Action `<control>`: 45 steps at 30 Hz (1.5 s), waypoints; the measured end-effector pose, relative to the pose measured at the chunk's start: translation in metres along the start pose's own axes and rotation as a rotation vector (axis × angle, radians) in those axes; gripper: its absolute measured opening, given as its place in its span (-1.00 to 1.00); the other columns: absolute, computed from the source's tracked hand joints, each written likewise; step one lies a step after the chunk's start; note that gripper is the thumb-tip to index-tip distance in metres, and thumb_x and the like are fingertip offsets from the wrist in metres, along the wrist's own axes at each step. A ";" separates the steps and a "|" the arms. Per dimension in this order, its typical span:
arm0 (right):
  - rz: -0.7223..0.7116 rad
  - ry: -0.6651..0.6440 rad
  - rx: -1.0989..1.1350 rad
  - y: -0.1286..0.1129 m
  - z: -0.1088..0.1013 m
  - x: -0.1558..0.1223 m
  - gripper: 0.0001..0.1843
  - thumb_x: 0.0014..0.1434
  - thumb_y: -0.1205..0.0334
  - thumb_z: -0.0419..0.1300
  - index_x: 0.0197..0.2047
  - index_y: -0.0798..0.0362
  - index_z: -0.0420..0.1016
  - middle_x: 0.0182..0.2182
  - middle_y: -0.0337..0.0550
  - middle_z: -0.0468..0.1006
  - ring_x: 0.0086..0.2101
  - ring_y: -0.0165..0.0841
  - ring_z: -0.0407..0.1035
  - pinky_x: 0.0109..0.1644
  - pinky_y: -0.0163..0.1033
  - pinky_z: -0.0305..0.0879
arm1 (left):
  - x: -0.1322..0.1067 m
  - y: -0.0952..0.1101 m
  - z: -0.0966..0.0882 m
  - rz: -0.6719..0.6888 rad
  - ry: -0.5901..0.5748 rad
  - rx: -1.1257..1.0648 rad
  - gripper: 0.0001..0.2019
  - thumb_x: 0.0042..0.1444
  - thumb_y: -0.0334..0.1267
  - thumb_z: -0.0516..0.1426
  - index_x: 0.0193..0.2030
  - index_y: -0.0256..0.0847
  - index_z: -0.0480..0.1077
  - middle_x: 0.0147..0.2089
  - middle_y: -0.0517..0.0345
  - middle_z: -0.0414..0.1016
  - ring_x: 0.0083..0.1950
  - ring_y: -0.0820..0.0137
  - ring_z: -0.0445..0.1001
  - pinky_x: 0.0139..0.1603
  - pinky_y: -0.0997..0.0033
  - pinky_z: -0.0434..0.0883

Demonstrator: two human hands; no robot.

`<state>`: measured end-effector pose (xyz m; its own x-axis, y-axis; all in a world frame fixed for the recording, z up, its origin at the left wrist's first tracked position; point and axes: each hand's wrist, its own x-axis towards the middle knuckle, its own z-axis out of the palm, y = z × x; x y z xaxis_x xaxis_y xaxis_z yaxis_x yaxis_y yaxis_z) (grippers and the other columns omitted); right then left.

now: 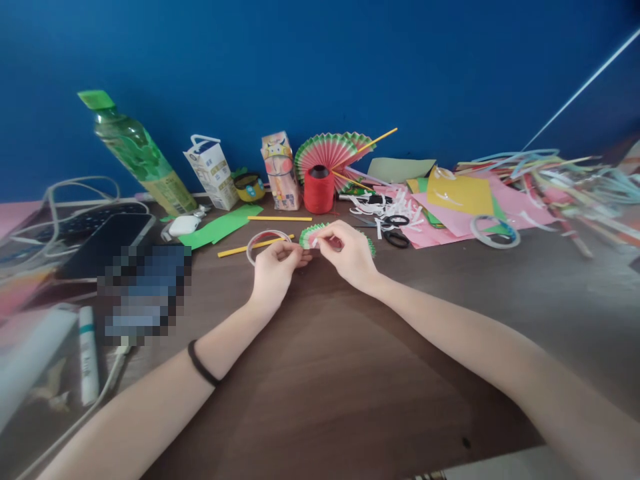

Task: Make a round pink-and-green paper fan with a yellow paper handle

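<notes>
My left hand [275,265] is closed in a pinch on a clear tape roll [263,240], its fingertips meeting my right hand's. My right hand [349,252] pinches a small pleated paper fan [311,233], green-edged and pink, lying on the brown table [320,373]. A strip of tape seems to run between the two hands. A black band circles my left wrist.
Behind stand a red thread spool [319,190], a finished paper fan [330,150], two small cartons, a green bottle [137,157]. Black scissors [395,230], paper scraps, coloured sheets and another tape ring [493,232] lie right. Yellow sticks, green paper, a laptop [95,233] and glue stick sit left.
</notes>
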<state>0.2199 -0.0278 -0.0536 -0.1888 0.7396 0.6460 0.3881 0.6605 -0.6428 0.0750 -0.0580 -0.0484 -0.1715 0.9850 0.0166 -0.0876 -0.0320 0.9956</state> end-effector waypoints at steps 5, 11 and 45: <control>0.168 0.104 0.063 0.002 -0.005 0.008 -0.92 0.05 0.35 0.13 -0.45 0.08 0.41 -0.46 -0.23 0.48 -0.43 -0.44 0.34 -0.28 -0.27 0.28 | 0.009 0.004 -0.006 -0.034 0.037 0.028 -0.92 -0.04 -0.35 0.16 -0.44 -0.33 0.36 -0.46 0.11 0.52 -0.46 0.44 0.53 -0.40 0.49 0.49; 0.262 0.191 0.089 0.011 -0.014 0.022 -0.94 0.01 0.35 0.15 -0.47 0.09 0.43 -0.47 -0.22 0.52 -0.42 -0.41 0.37 -0.27 -0.25 0.28 | 0.018 0.007 -0.014 0.004 0.103 0.065 -0.94 -0.04 -0.37 0.15 -0.44 -0.33 0.35 -0.47 0.14 0.50 -0.50 0.48 0.50 -0.48 0.54 0.46; -0.246 -0.133 -0.275 0.049 -0.053 0.037 -0.71 0.09 0.17 0.21 -0.10 0.06 0.44 -0.10 -0.06 0.53 -0.07 -0.23 0.36 0.05 -0.06 0.21 | 0.021 0.005 -0.014 0.000 0.134 0.010 -0.94 0.00 -0.37 0.12 -0.42 -0.32 0.32 -0.43 0.15 0.49 -0.54 0.53 0.48 -0.53 0.58 0.42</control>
<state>0.2797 0.0250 -0.0397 -0.4148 0.5858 0.6963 0.5402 0.7743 -0.3296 0.0569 -0.0399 -0.0441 -0.3009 0.9536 0.0044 -0.0781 -0.0293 0.9965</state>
